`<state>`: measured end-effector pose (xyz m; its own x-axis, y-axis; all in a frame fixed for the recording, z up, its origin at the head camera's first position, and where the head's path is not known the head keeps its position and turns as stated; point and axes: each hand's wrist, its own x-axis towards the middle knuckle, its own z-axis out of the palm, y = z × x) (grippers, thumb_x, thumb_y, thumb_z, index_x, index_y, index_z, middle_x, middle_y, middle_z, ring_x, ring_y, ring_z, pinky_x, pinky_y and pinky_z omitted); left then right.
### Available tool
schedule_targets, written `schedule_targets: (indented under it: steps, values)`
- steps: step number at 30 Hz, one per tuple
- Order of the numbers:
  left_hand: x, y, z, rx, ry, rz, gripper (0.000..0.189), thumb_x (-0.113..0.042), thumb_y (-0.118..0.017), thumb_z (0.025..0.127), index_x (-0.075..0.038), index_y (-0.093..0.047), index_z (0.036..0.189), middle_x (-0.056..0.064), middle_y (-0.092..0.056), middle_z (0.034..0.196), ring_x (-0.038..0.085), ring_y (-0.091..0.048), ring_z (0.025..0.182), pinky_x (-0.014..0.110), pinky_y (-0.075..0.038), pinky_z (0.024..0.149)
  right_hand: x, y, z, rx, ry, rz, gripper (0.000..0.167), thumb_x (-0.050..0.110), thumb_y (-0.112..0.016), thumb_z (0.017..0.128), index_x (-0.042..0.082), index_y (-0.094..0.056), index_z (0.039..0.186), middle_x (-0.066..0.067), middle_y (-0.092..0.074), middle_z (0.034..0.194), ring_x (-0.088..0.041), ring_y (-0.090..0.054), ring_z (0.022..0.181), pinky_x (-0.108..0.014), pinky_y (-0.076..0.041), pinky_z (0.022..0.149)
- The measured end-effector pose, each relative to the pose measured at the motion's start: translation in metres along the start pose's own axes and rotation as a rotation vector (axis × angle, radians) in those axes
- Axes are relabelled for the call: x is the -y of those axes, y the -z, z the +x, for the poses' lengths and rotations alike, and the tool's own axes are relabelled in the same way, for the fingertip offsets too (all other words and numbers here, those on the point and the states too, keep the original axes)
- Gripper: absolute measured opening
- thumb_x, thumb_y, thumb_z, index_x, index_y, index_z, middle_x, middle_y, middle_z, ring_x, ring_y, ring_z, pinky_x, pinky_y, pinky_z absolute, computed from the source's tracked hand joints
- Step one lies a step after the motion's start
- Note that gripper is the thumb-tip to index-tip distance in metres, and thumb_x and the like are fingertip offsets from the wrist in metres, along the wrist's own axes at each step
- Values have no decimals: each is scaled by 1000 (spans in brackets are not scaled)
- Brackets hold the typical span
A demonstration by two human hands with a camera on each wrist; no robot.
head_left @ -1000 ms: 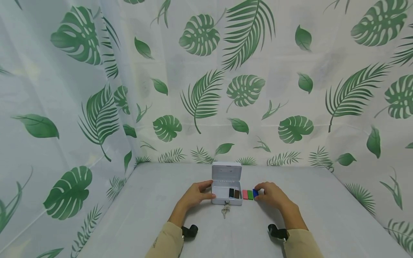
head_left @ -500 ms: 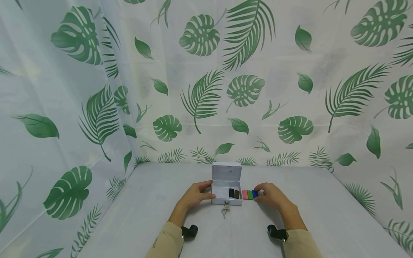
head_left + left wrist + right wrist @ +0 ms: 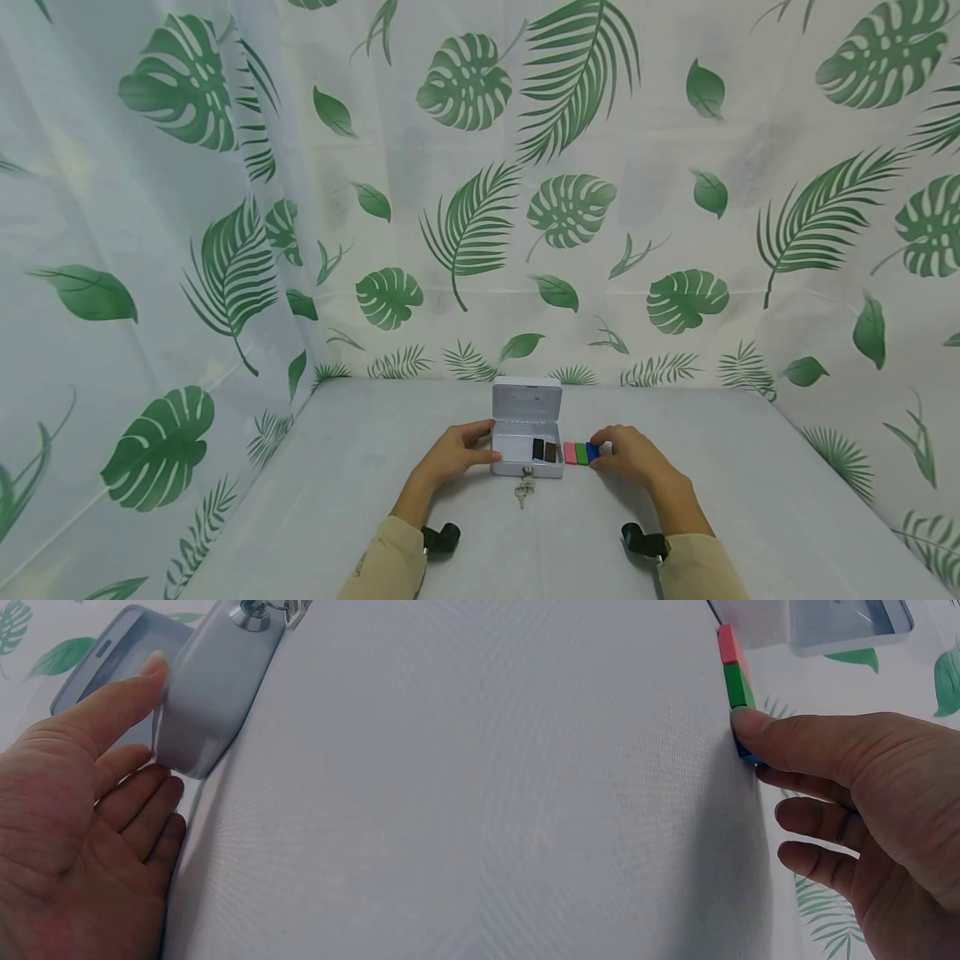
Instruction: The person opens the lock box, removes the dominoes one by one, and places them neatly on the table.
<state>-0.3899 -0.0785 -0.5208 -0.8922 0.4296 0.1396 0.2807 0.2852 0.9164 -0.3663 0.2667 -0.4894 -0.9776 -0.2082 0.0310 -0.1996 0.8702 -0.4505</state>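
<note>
My right hand [image 3: 633, 456] pinches a small blue block [image 3: 592, 452], thumb at its near end and forefinger at its far end. The remaining fingers curve loosely behind the forefinger and hold nothing. The blue block lies at my fingertips, to the left of my palm, flat on the white worktop [image 3: 555, 542]. It is the right-hand end of a short row: a green block [image 3: 581, 454] sits close against it, then a pink block [image 3: 570, 453], just beside the right wall of a pale grey cash box [image 3: 510, 469].

The cash box stands about midway between the worktop's left and right edges, with its lid [image 3: 527, 402] raised towards the far edge. Inside, near its right wall, a black block [image 3: 538, 449] and a brown block [image 3: 551, 452] lie side by side. Keys [image 3: 522, 496] hang from the lock in its front.

My left hand [image 3: 450, 454] rests at the left end of the cash box, thumb and forefinger spread apart and touching it, the other fingers slightly bent below.
</note>
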Motion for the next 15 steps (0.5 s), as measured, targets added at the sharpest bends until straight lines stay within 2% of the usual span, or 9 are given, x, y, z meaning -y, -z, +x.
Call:
schedule_targets:
  steps: [9, 15]
  values:
    - [0, 0, 0, 0, -1, -5, 69, -27, -85, 88, -11, -57, 150, 6, -58, 153, 31, -48, 148, 53, -36, 123, 0, 0, 0, 3, -3, -7, 31, 14, -83, 87, 4, -76, 116, -18, -72, 123, -39, -66, 115, -62, -51, 104]
    - [1, 0, 0, 2, -5, -6, 69, -26, -85, 88, -11, -57, 150, 6, -58, 153, 31, -48, 148, 52, -36, 123, 1, 1, -1, 11, -15, -3, 33, 14, -84, 86, 4, -76, 116, -19, -72, 125, -40, -65, 118, -63, -51, 105]
